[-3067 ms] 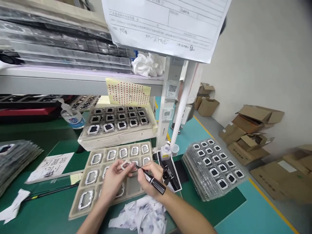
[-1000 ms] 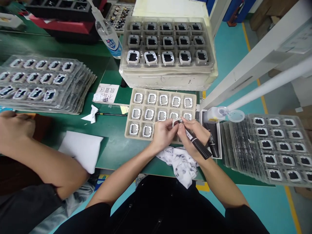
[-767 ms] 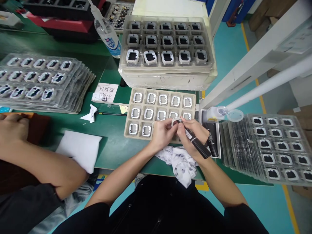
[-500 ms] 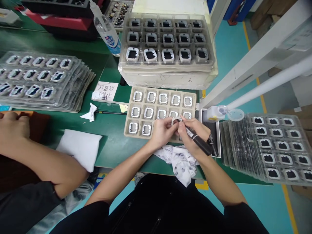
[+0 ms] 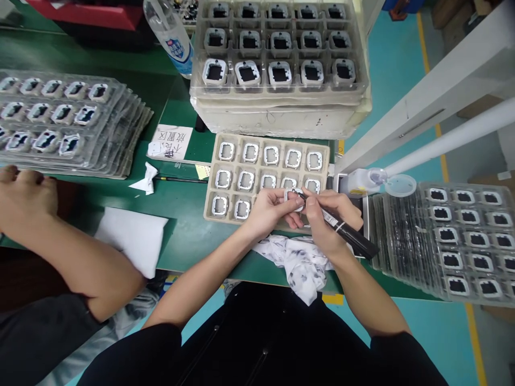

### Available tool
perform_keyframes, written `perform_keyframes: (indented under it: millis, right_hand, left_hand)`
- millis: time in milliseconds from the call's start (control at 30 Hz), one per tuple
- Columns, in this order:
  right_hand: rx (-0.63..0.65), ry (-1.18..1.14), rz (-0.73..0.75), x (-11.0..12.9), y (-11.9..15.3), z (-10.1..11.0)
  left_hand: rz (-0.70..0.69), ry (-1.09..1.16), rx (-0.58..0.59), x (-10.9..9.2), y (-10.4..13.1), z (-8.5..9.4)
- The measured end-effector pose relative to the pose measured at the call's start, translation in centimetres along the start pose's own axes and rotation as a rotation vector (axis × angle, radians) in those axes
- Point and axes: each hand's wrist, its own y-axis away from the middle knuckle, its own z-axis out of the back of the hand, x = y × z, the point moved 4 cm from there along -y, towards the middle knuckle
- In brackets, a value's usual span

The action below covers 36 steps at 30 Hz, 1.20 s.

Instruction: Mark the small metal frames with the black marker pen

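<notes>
Head view shows the left hand [image 5: 270, 212] gripping a white frame [image 5: 287, 194] above the beige tray [image 5: 238, 166]. The right hand [image 5: 329, 219] pinches a black marker [image 5: 351, 236], its long axis slanting, tip pointing up-left at the frame, rear end down-right.

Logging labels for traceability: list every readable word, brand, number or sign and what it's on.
"放置区": white card on the table.
"不良": the same card, other line; the rest of that line can't be read.
Black marker: white lettering, too small to read.
Clear bottle: blue label, too blurred.
Small white bottle: yellow marking, unreadable.
</notes>
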Motion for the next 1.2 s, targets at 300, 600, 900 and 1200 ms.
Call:
perform_keyframes:
  millis: [300,600,900,1200]
  right_hand:
    - [-0.001,-0.02,0.005,0.03,0.03,-0.13]
    - [-0.064,0.04,0.091,0.16,0.11,0.01]
    - [-0.055,-0.035,0.1,0.3,-0.08,0.01]
    - [-0.013,-0.037,0.074,-0.22,0.2,0.05]
  left_hand:
    - [0.023,0.09,0.033,-0.07,0.1,-0.15]
    - [-0.026,0.07,0.068,-0.29,0.15,-0.23]
    - [-0.063,0.012,0.082,-0.07,0.2,0.06]
    - [-0.011,0.072,0.017,-0.45,0.75,-0.32]
